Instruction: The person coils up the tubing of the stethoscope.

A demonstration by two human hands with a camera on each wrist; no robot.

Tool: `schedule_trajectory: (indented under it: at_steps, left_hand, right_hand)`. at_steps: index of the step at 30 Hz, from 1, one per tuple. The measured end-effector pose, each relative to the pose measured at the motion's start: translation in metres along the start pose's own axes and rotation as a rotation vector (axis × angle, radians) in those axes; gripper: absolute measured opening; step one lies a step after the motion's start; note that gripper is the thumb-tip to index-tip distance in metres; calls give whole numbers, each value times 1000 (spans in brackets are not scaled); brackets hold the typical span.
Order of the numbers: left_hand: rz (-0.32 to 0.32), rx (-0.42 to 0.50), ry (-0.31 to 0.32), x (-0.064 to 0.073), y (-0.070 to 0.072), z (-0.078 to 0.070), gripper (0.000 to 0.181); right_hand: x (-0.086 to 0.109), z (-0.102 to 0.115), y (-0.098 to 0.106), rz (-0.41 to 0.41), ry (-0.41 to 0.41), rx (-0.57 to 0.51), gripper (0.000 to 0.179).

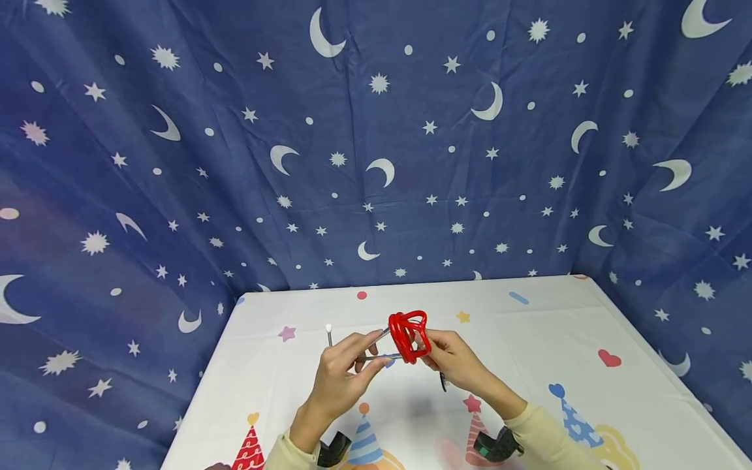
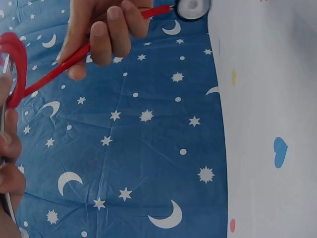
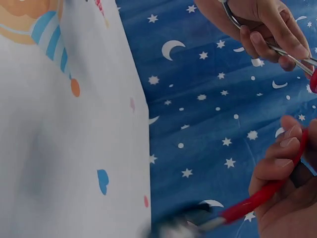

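Left hand (image 1: pixel 341 371) is pinching the metal tubes (image 1: pixel 395 356) of a stethoscope (image 1: pixel 404 336) between thumb and fingers, while the right hand (image 1: pixel 457 360), across from it, is gripping the red tubing (image 2: pixel 52 75) in curled fingers. Loops of that tubing are bunching between both hands, above the white worktop (image 1: pixel 235 365). The chest piece (image 2: pixel 193 7) is showing just below the right hand; one white ear tip (image 1: pixel 329 328) is sticking up beyond the left hand.

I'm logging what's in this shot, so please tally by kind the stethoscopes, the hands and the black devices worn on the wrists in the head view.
Stethoscope: 1
Hands, left hand and right hand: 2
Black wrist devices, left device and right device: 2
Total: 5
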State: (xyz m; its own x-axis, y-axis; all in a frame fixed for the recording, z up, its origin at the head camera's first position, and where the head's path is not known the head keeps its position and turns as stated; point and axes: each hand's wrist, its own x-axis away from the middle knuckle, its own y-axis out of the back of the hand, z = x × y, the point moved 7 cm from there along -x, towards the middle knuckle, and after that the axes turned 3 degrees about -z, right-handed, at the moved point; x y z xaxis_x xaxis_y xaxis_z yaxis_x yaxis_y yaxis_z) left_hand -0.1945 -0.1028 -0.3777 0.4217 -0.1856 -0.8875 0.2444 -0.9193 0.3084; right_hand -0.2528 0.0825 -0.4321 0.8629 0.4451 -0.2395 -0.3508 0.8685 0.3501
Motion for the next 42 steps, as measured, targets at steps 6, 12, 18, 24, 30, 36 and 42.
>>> schedule_trajectory:
  at_steps: [6,12,18,24,30,36,42]
  left_hand:
    - [-124,-44,104,-1,14,12,45]
    - [-187,-82,174,1,23,23,44]
    - [-186,-92,183,3,23,24,43]
    - [-188,-119,243,5,23,29,41]
    - [-190,-158,288,6,28,35,41]
    - [-196,-174,253,8,28,38,43]
    - [-180,-199,233,9,26,40,43]
  right_hand:
    - [5,12,-8,-9,99,63,17]
    - [7,21,-13,-8,128,93,21]
    - [10,18,-15,15,115,130,24]
    - [17,18,-20,82,83,139,25]
    - [26,20,-23,128,102,82,27]
    - [30,29,-26,130,141,51,27]
    - [35,37,-25,86,209,-42,42]
